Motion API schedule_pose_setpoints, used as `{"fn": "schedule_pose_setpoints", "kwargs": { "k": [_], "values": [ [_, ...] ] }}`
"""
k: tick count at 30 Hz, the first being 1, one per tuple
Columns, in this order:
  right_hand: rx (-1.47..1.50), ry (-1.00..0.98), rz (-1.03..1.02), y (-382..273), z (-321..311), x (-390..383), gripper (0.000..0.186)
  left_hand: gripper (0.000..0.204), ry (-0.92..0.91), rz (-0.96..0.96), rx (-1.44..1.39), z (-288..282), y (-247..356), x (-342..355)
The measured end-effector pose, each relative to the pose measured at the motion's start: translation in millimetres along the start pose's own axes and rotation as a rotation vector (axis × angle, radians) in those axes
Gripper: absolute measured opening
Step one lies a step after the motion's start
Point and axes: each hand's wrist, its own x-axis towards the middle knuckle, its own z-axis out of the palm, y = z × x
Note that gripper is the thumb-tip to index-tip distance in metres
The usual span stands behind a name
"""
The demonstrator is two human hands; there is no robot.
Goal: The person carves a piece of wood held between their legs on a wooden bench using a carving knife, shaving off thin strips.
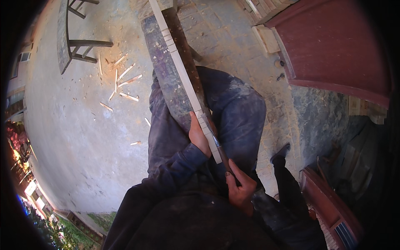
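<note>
Nearest you, your right hand (241, 187) closes round the dark handle of a chisel-like tool (224, 160), index finger laid along it, probably for finer control of the blade. The bright blade lies against the right side of the wooden strip (184, 76), close to the strip's near end; whether the tip bites in, you cannot tell from here.

Your left hand (198, 135) wraps the strip from its left side, thumb extended along it, fingers mostly hidden. That grip sits just beyond the blade, presumably to keep the strip from twisting or sliding under pressure.

The strip lies lengthwise over the bench (163, 68), toward its right edge, its near end reaching back to your lap, perhaps so the tool has free room there. Crosswise lines mark it near your left hand and again toward the bench's far end. Your legs in dark trousers (235, 100) flank the bench, which keeps the work centred in front of you.

Beyond the bench's left edge, pale offcuts (131, 80) lie scattered on the concrete floor (83, 137), apparently just dropped aside. Farther off stands a second bench (63, 37).
</note>
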Motion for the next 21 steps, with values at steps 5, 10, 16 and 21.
{"fn": "schedule_pose_setpoints", "kwargs": {
  "k": [5, 10, 16, 21],
  "values": [
    [-0.010, 0.023, -0.060, 3.6, 7.0, 4.3, 0.041, 0.069, -0.101, 0.006, -0.030, -1.9, 0.2, -0.7],
    [-0.008, 0.033, -0.061, 7.7, 10.7, 4.3, 0.041, 0.063, -0.031, 0.034, -0.036, 15.4, 9.1, -11.3],
    [-0.033, 0.043, -0.084, 8.6, 12.9, 6.1, 0.042, 0.052, -0.063, 0.073, -0.036, 18.1, 9.2, -15.3],
    [-0.055, 0.044, -0.070, 2.0, 16.1, 14.3, 0.042, 0.062, -0.108, 0.092, -0.072, 14.5, 3.9, -6.8]
  ]
}}
